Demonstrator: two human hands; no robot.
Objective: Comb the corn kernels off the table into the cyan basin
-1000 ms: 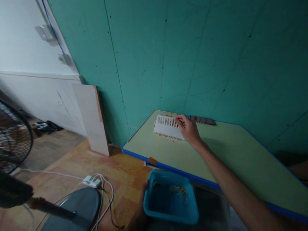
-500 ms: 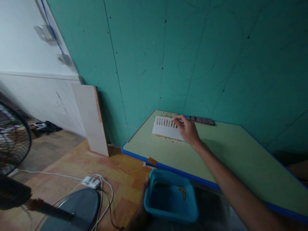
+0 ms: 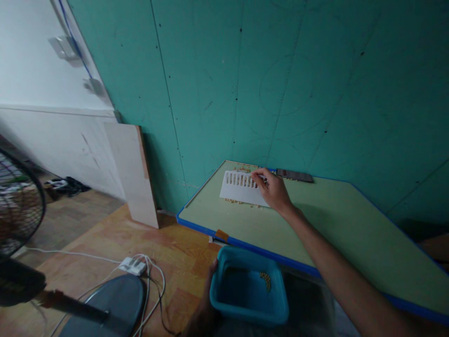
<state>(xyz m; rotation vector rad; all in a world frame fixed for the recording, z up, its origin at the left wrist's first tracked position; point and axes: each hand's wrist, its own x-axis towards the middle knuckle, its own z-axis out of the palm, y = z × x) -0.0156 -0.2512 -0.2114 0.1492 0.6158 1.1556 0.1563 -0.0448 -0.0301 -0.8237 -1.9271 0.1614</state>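
Observation:
My right hand reaches across a green table with a blue rim and grips the right end of a white slotted plastic panel that lies near the far left corner. Small yellow grains are scattered along the panel's near edge and behind it. Below the table's front edge, my left hand holds the left side of a teal plastic tub; only its fingertips show. A few yellow grains lie inside the tub.
A dark phone lies at the table's back edge against the teal wall. A standing fan with a round base is at the left. A white power strip with cables lies on the wooden floor. A board leans on the wall.
My right hand has slid the white panel a little to the left. The tub has shifted slightly, and the grains inside it have gathered.

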